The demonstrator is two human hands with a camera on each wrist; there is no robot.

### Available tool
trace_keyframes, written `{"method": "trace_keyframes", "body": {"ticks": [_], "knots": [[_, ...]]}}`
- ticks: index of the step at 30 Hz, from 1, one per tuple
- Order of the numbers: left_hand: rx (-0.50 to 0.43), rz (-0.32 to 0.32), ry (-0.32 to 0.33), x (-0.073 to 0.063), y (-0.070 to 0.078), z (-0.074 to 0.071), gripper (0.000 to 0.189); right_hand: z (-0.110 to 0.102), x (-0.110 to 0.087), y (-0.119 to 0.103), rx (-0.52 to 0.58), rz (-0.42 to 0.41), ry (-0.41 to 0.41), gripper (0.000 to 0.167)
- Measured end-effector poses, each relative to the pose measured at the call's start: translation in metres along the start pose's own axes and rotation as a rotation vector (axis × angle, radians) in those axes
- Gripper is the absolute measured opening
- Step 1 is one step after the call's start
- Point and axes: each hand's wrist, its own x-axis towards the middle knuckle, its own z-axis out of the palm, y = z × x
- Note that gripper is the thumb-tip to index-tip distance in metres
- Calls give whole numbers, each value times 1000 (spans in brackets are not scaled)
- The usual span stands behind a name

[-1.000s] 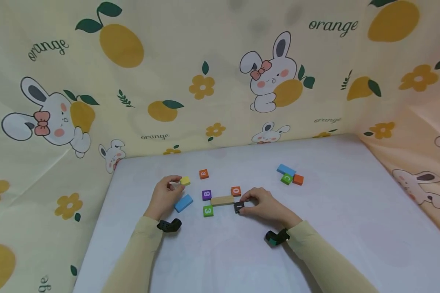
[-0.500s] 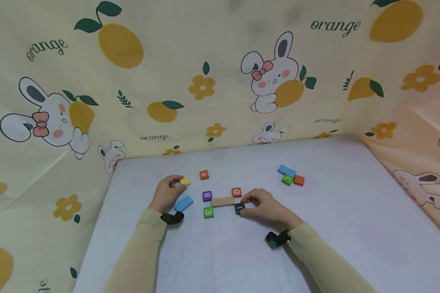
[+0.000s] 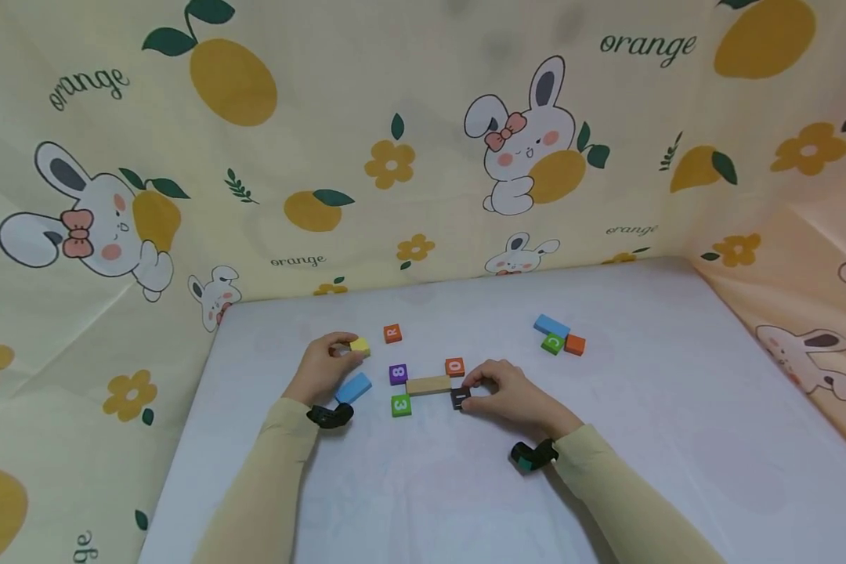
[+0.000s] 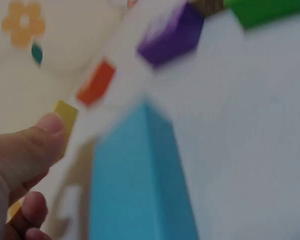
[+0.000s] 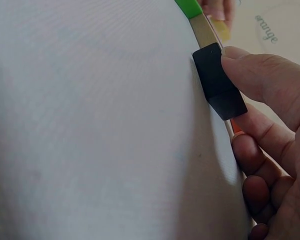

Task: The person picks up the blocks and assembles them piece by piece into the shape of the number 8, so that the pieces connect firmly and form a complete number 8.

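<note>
toward the table's [image 3: 204,439] far left corner, the left hand [image 3: 324,365] is pinching a yellow square block [image 3: 360,347], edging it slightly closer to an orange square lettered r [image 3: 392,334], narrowing their gap. farther right, the right hand [image 3: 513,397] is pinching a black square block [image 3: 460,399]. eleven are showing: these three, two more orange squares [image 3: 454,366], two green squares [image 3: 401,406], one purple square [image 3: 398,374], two blue rectangles [image 3: 354,388], one tan wooden bar [image 3: 428,385].

Cream backdrop [image 3: 310,141] (printed with rabbits [image 3: 511,196] and oranges [image 3: 234,82]), pale tabletop [image 3: 677,392] before it
</note>
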Motion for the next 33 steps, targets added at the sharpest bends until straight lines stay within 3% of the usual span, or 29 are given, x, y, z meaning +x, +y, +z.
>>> {"method": "trace_keyframes", "body": {"ticks": [5,9,18,33], "knots": [[-1,59,-54,-2,24,10,37,1,1,2,0,-7,-3,37],[12,71,-82,-1,32,18,36,1,1,3,24,-6,-18,37],[61,74,-133,9,28,29,35,0,1,1,9,-25,-15,35],[73,83,-190,11,24,26,34,0,-1,1,-5,-5,-2,35]]}}
